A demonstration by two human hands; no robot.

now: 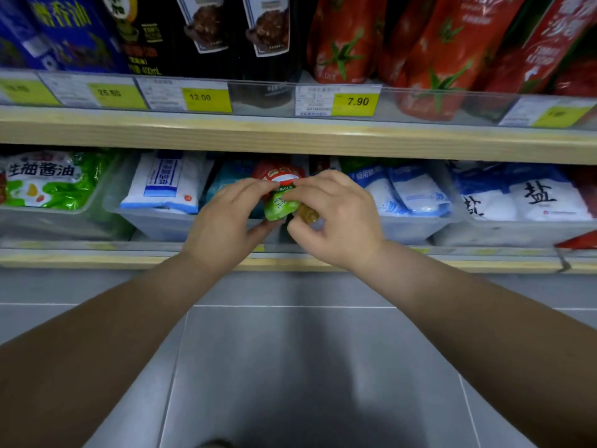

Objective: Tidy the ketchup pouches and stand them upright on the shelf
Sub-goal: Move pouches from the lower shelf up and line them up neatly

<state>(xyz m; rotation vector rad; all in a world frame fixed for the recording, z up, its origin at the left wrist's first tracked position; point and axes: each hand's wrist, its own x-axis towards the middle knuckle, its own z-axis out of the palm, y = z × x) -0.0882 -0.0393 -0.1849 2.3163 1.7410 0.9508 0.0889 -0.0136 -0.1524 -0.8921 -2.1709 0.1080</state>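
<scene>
Both my hands hold one small ketchup pouch [280,194], red at the top and green at the bottom with a yellowish cap, in front of the lower shelf [129,258]. My left hand [226,221] grips its left side and my right hand [332,215] pinches its right side near the cap. Several larger red tomato pouches [342,43] stand on the upper shelf [226,130], some leaning to the left, above a 7.90 price tag [355,101].
Clear bins [168,221] on the lower shelf hold white and blue salt bags [533,195] and a green soy sauce bag [48,182]. Dark and blue pouches [206,30] fill the upper shelf's left part. Grey floor tiles [290,367] lie below.
</scene>
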